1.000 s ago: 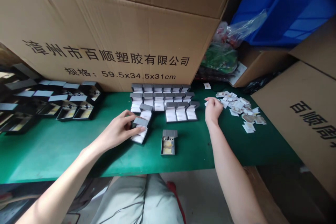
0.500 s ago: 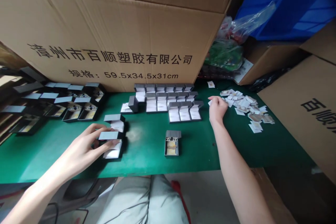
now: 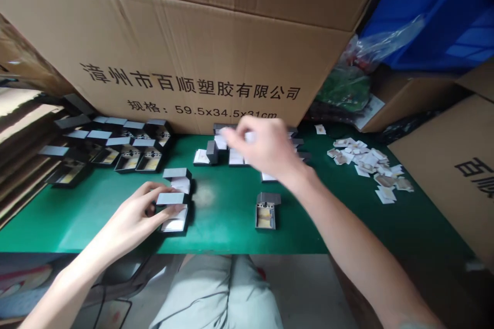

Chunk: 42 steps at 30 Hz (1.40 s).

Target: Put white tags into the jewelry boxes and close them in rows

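Observation:
My left hand point(image 3: 133, 218) grips an open grey hinged box point(image 3: 174, 212) with a white insert, near the front of the green table point(image 3: 96, 216). A second open grey box point(image 3: 178, 179) lies just behind it. My right hand point(image 3: 266, 146), blurred by motion, hovers above the group of open grey boxes point(image 3: 231, 154) at the back middle; its fingers are curled and seem to pinch a small white piece. One open grey box with a gold item inside point(image 3: 266, 211) stands alone in front of that group.
A large printed cardboard carton point(image 3: 193, 46) walls the table's back. Several open black boxes point(image 3: 116, 149) sit at the left. A heap of small white cards point(image 3: 368, 164) lies at the right, beside another carton point(image 3: 463, 175). A blue crate point(image 3: 436, 15) stands above.
My right hand left the pile of white cards and swung left over the group of grey boxes. My left hand stayed on its grey box.

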### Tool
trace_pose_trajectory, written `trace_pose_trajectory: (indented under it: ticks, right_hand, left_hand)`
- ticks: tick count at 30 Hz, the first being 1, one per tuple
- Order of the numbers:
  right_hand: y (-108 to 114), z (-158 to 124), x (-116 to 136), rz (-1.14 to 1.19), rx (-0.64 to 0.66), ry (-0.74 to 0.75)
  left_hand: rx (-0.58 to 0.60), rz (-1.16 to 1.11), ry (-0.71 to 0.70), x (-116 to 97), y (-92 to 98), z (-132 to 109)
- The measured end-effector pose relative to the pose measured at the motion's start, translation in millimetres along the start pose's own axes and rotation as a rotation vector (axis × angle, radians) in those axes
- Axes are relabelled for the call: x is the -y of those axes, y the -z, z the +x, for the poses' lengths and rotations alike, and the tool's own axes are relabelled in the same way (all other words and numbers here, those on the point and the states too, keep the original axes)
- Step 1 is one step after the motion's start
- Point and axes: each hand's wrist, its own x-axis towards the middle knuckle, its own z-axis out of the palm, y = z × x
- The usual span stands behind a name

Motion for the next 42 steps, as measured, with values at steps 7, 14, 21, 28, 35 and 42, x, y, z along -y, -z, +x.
trace_pose_trajectory:
  ticks: [7, 14, 21, 28, 35, 42]
  right_hand:
    - [-73, 43, 37, -0.430, 0.451, -0.077]
    - [-68, 48, 22, -0.435, 0.582, -0.017]
    - [-65, 34, 18, -0.363, 0.575, 0.191]
    - [-59, -9, 28, -0.544, 0.702, 0.481]
    - [-74, -15, 32, -0.684, 0.783, 0.470]
    - [-79, -14, 31, -0.659, 0.772, 0.580]
  left_hand:
    - [-0.078, -0.047, -0.021, 5, -2.6, -5]
    - [-0.108, -0.092, -0.061, 15, -4.8, -8]
    - [-0.104, -0.114, -0.068, 17, -4.9, -3]
    - [-0.127, -0.137, -0.089, 19, -8.4, 6]
    - [-0.108, -0.172, -0.121, 15, -9.4, 18]
    - [-0.115, -0.163, -0.140, 13, -9.0, 26]
